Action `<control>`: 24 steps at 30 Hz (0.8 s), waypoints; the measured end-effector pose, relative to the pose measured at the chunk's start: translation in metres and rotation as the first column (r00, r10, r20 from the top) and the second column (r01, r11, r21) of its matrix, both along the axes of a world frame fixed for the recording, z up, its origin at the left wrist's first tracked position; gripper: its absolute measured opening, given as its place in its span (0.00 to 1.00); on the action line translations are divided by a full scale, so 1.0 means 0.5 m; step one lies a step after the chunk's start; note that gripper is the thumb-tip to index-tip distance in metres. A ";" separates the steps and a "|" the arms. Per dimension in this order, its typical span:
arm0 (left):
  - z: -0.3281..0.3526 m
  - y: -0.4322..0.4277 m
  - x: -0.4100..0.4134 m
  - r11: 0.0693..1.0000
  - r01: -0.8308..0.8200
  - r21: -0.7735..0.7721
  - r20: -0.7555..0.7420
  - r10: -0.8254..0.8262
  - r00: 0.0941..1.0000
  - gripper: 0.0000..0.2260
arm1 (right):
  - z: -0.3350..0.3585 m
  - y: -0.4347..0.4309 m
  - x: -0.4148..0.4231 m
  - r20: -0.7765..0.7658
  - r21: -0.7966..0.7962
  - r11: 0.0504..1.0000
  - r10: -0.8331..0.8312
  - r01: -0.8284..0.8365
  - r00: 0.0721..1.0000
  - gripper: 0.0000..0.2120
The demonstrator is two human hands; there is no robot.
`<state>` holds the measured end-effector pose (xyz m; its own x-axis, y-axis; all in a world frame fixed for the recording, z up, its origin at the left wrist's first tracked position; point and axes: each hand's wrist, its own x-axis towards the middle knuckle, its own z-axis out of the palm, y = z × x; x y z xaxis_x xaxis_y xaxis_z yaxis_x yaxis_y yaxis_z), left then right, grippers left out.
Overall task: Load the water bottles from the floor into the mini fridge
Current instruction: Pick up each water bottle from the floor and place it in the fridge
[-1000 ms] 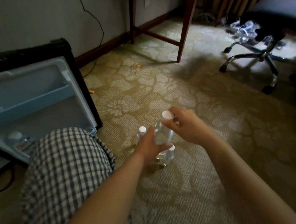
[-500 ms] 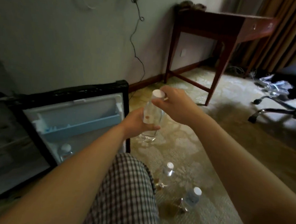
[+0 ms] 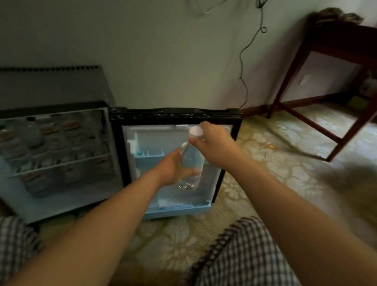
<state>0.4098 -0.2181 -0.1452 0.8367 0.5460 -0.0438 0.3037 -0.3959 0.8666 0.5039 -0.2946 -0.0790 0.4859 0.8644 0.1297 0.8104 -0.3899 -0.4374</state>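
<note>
A clear water bottle (image 3: pixel 191 163) with a white cap is held upright in the air in front of the open fridge door (image 3: pixel 173 150). My left hand (image 3: pixel 173 167) grips its lower body from the left. My right hand (image 3: pixel 214 145) pinches the neck just under the cap. The black mini fridge (image 3: pixel 46 153) stands open to the left, its wire shelves filled with several blurred drinks. The door's pale blue inner shelves lie right behind the bottle. No bottles on the floor are in view.
A dark wooden table (image 3: pixel 344 71) stands at the right over the patterned carpet (image 3: pixel 271 162). A black cable (image 3: pixel 244 64) hangs down the grey wall. My checked-trousered knees (image 3: pixel 241 265) fill the bottom of the view.
My view has swung left from the carpet to the fridge. Both hands have carried the bottle up and left until it is in front of the open door. The floor bottles have left the view.
</note>
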 end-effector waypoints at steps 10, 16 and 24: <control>-0.204 0.068 -0.037 0.964 -0.259 -0.054 -0.180 0.246 0.952 0.16 | -0.212 0.102 -0.031 -0.063 -0.120 0.993 -0.026 0.019 0.998 0.13; -0.318 0.100 -0.029 0.950 -0.308 -0.046 -0.275 0.285 0.918 0.13 | -0.326 0.138 -0.029 -0.086 -0.206 0.978 -0.052 0.034 0.995 0.14; -0.375 0.113 -0.035 0.931 -0.332 -0.148 -0.269 0.286 0.920 0.16 | -0.415 0.163 -0.025 -0.138 -0.211 0.977 -0.044 0.014 0.989 0.16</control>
<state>0.3924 -0.1619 -0.3328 0.5791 0.7378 -0.3470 0.5912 -0.0869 0.8018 0.4913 -0.2129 -0.2863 0.5113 0.8504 -0.1240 0.7333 -0.5070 -0.4530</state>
